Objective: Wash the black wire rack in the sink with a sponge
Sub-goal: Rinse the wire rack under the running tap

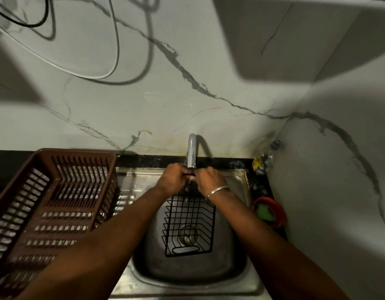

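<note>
Both hands, left hand (173, 178) and right hand (209, 179), grip the top wire of the black wire rack (188, 226), upright in the sink (237, 252) under the tap (191, 151). Probably light, stiff, slippery when wet; hold the rim.

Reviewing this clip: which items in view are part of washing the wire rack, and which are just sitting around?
Part of the job:
black wire rack
sink
tap
left hand and right hand, both gripping the rack's top edge
green sponge in the orange bowl

Lying about:
brown dish basket
bottle in the corner
cables on the wall
</note>
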